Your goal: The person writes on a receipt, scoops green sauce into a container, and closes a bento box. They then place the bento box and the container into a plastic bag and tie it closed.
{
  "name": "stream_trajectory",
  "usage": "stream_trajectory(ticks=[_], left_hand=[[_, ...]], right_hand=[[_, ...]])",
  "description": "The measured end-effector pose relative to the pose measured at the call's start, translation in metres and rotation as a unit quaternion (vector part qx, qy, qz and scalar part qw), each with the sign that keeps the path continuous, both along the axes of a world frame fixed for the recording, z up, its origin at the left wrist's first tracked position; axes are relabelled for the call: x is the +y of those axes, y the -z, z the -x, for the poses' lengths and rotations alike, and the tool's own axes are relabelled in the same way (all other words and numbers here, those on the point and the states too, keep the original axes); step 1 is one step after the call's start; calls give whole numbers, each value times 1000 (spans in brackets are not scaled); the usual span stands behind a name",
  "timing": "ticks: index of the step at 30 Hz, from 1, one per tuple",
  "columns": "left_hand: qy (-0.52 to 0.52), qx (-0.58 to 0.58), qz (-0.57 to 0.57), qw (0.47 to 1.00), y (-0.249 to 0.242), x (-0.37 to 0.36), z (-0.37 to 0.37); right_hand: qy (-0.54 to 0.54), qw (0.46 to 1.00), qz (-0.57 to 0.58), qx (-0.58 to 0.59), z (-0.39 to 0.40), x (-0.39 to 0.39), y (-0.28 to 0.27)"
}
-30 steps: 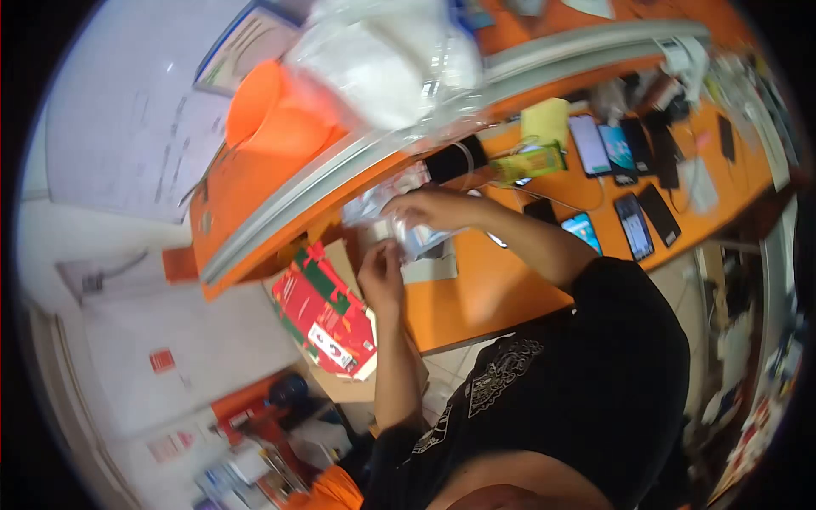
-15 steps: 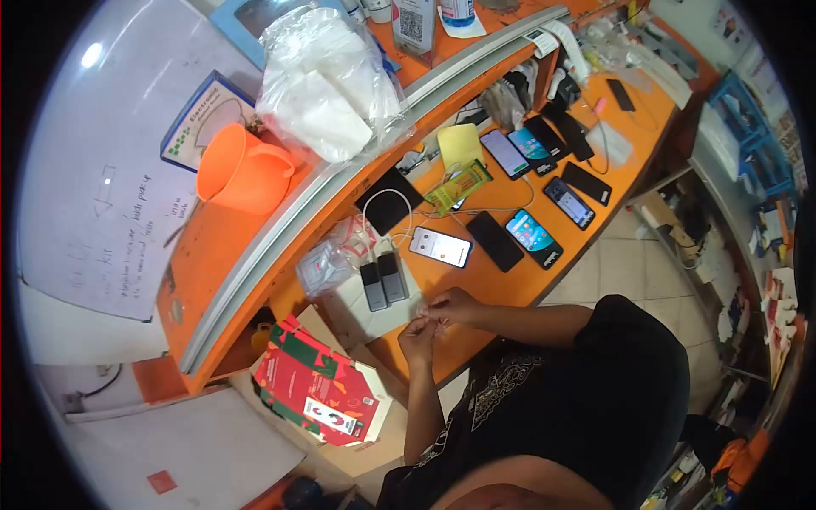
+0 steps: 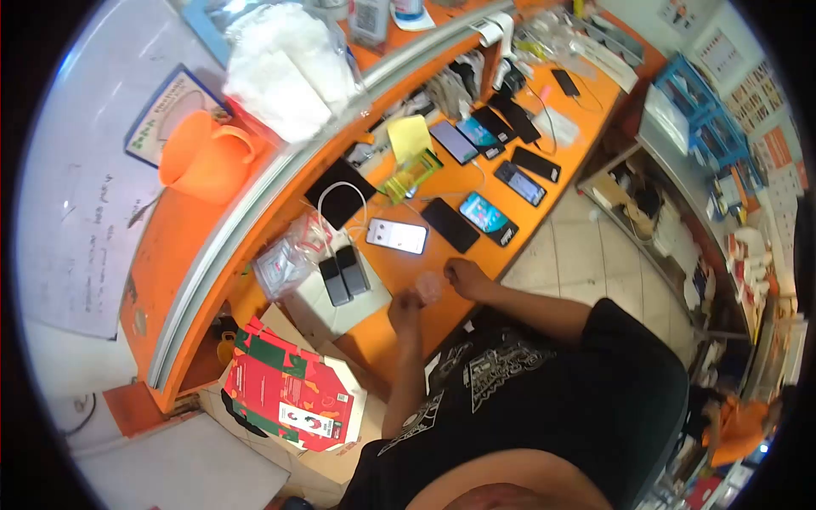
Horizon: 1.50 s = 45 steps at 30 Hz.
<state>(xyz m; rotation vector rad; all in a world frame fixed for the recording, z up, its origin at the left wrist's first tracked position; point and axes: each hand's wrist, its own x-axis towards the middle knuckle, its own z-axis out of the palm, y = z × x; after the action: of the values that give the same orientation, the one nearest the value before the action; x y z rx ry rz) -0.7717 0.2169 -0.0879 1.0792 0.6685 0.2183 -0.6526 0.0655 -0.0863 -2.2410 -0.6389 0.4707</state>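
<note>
My left hand (image 3: 405, 313) is closed at the edge of the orange desk, its fingers pinching a small, crumpled piece of clear plastic (image 3: 429, 287). To its right, my right hand (image 3: 467, 278) is also closed, close to the other side of the plastic; what lies in its fingers is too small to make out. Just beyond the hands lies a phone with a lit white screen (image 3: 397, 236), a cable at its end. Two dark grey box-shaped devices (image 3: 343, 275) rest side by side on a white pad (image 3: 364, 308), left of my hands.
Several phones, among them a dark one (image 3: 450, 225) and one with a blue screen (image 3: 486, 214), cover the desk (image 3: 531, 234). A red box (image 3: 297, 387) stands at the left. An orange jug (image 3: 195, 161) sits on the raised ledge. A person in orange (image 3: 739, 429) is at far right.
My hands have moved apart from each other, and the clear plastic now shows between them. The whole view has shifted, so the desk things appear further left.
</note>
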Motion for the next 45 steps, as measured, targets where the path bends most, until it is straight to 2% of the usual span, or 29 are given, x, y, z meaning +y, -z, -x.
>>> stream_trajectory(ticks=[1,2,3,4,5,6,8,9,11,12,14,15,16,18,20,23,25,28,30,31,32,34,35,36,37,40,42,43,45], left_hand=[[7,45,-154,987,-16,-14,-5],[8,96,-303,948,-31,-27,-12],[26,22,-345,938,-37,-34,-16],[13,19,-352,936,-37,-40,-24],[15,17,-307,952,-34,-46,-31],[22,16,-261,965,-29,-53,-34],[3,23,-235,972,-16,-61,-39],[4,19,-194,981,-9,-64,-40],[9,27,-163,986,-13,-62,-37],[45,-28,-453,890,-31,-61,-40],[130,-103,-643,748,-41,-59,-63],[191,-91,-646,733,-25,-59,-73],[249,-48,-618,744,4,-56,-84],[289,18,-561,775,46,-54,-87],[266,21,-541,797,21,-69,-102],[196,-22,-572,796,4,-82,-109],[178,-40,-642,745,-6,-86,-108],[172,-17,-618,767,-14,-93,-108],[190,19,-553,811,-34,-100,-106],[200,26,-503,841,-37,-99,-102],[189,31,-538,821,-25,-97,-98],[164,46,-606,777,0,-92,-92],[111,28,-609,785,-20,-100,-81],[89,24,-618,781,-19,-100,-76],[91,38,-607,788,-18,-99,-70],[97,55,-597,794,-8,-89,-48],[89,48,-600,794,-6,-83,-40],[76,46,-595,799,-7,-82,-34],[74,44,-580,810,-1,-79,-21]], right_hand=[[15,999,-32,-1,3,-3,-8],[27,998,-65,0,4,-3,-17],[11,997,-74,-6,3,1,-27],[19,989,-141,-43,1,1,-37],[31,975,-207,-75,-3,-1,-42],[27,974,-213,-74,-7,-6,-40],[-73,962,-226,-133,-20,-21,-33],[-71,961,-235,-129,-26,-28,-33],[-44,989,-137,-19,-28,-38,-33],[-39,989,-144,-9,-32,-41,-31],[-87,972,-202,84,-48,-51,-25],[-83,969,-219,73,-54,-54,-32],[-81,967,-231,74,-57,-56,-38],[-149,986,-69,34,-78,-55,2],[-157,976,-148,-26,-91,-55,43],[-197,973,-106,55,-107,-68,26],[-191,973,-109,66,-115,-72,24],[-178,975,-104,77,-115,-82,-4],[-96,987,91,86,-115,-74,-37],[-82,988,96,85,-114,-66,-43],[-68,989,102,81,-111,-61,-44],[-134,989,42,51,-110,-57,-52],[-154,987,-3,46,-110,-51,-21],[-170,983,-48,48,-110,-42,10],[-174,983,-52,39,-110,-40,10],[-212,977,5,17,-89,-25,-15],[-112,985,116,65,-69,-15,-78],[-131,988,78,-18,-63,-8,-47],[-163,984,38,-52,-55,-1,-29]])
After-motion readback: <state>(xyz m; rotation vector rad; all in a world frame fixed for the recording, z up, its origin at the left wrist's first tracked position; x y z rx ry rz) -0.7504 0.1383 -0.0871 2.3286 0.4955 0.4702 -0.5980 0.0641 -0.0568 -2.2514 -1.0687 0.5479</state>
